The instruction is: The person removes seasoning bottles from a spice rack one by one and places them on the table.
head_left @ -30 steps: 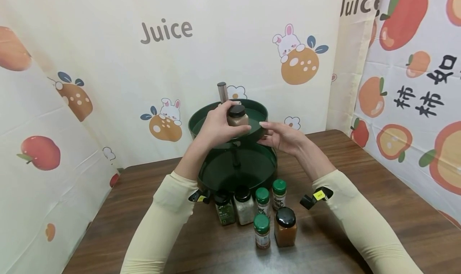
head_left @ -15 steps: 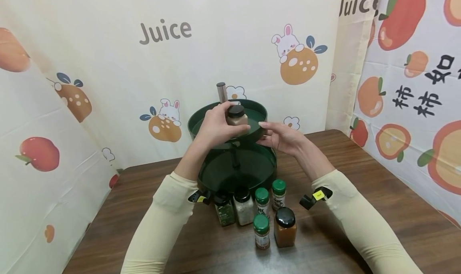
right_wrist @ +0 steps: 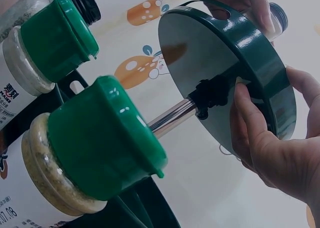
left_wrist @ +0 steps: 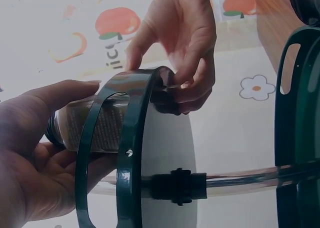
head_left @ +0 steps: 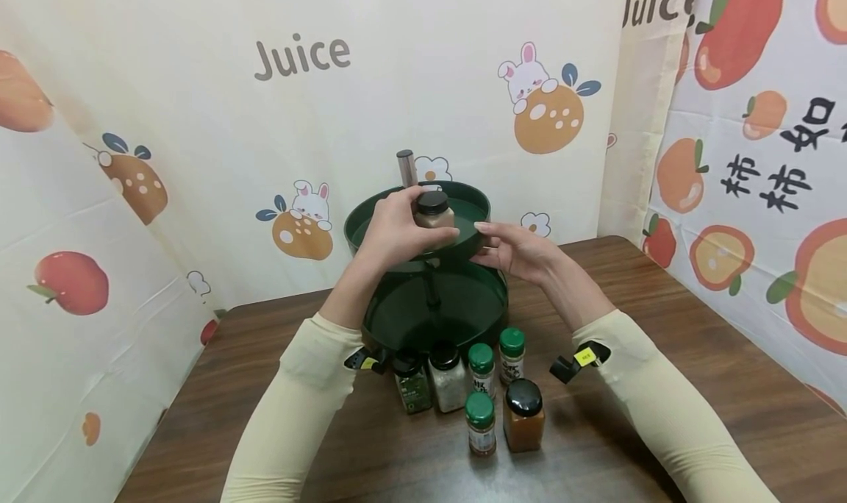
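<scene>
A green two-tier rack stands at the back of the table, its upper tray (head_left: 468, 212) above a wider lower tray (head_left: 456, 312). My left hand (head_left: 395, 227) holds a black-lidded spice jar (head_left: 434, 205) inside the upper tray, thumb across the jar's near side. In the left wrist view, the clear jar (left_wrist: 71, 122) shows small print behind the slotted tray wall. On the right, my right hand (head_left: 523, 253) grips the upper tray's rim. The right wrist view shows its fingers (right_wrist: 247, 105) under the tray and its thumb at the outer wall.
Before the rack stand a green-filled jar (head_left: 413, 389), a pale-filled jar (head_left: 450, 385), several green-capped shakers (head_left: 481, 426) and an orange-brown jar (head_left: 525, 418) with a black lid. A metal post (head_left: 406, 168) rises through the upper tray. A printed curtain (head_left: 423, 84) hangs behind the table.
</scene>
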`<action>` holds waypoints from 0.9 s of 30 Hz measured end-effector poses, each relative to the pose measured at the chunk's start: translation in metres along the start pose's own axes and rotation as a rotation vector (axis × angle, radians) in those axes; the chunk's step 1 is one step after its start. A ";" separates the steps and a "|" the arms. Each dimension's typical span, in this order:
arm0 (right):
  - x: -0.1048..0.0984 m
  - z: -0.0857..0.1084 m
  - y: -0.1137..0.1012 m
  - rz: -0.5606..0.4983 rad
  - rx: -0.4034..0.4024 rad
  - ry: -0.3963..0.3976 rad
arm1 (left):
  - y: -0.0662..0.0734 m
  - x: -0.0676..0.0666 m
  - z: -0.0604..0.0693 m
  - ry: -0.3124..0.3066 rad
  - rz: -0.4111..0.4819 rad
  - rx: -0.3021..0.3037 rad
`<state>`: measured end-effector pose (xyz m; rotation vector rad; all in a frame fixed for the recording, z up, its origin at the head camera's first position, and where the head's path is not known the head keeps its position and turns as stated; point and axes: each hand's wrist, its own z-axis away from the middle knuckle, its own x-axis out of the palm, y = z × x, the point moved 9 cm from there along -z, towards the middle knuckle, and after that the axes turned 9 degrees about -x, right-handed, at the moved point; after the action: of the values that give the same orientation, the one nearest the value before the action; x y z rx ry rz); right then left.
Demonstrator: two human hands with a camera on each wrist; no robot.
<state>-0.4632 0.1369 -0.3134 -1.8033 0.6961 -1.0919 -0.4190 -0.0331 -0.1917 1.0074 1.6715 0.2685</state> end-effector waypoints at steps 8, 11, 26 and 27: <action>0.001 0.000 0.000 -0.009 -0.004 -0.011 | -0.001 -0.002 -0.003 -0.001 0.015 -0.013; 0.001 0.000 -0.001 -0.004 -0.004 -0.016 | 0.000 -0.006 -0.005 -0.003 0.026 -0.012; 0.000 -0.001 0.000 -0.010 -0.012 -0.021 | 0.024 -0.040 -0.009 0.046 0.022 0.020; 0.000 -0.001 0.000 -0.008 -0.013 -0.020 | 0.025 -0.042 -0.009 0.051 0.020 0.020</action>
<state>-0.4638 0.1365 -0.3131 -1.8269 0.6858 -1.0761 -0.4134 -0.0461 -0.1436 1.0404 1.7137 0.2934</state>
